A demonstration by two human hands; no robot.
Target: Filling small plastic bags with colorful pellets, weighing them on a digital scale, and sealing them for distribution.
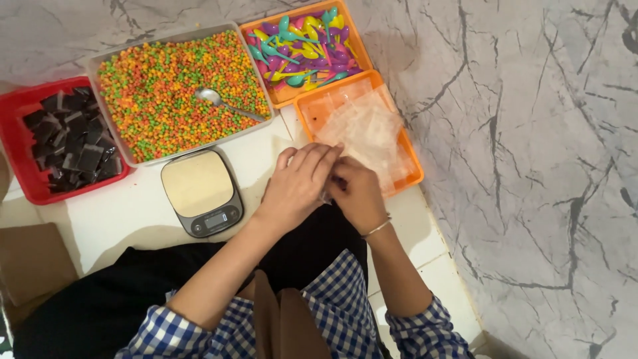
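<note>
My left hand and my right hand meet over the near edge of an orange tray that holds clear plastic bags. Both hands pinch a small clear plastic bag between them; most of it is hidden by my fingers. A thin bracelet circles my right wrist. My sleeves are blue-and-white check.
A grey tray of small orange, green and yellow balls holds a metal spoon. Behind it is an orange tray of coloured plastic spoons. A red tray of dark packets sits left. A small kitchen scale stands near my left hand.
</note>
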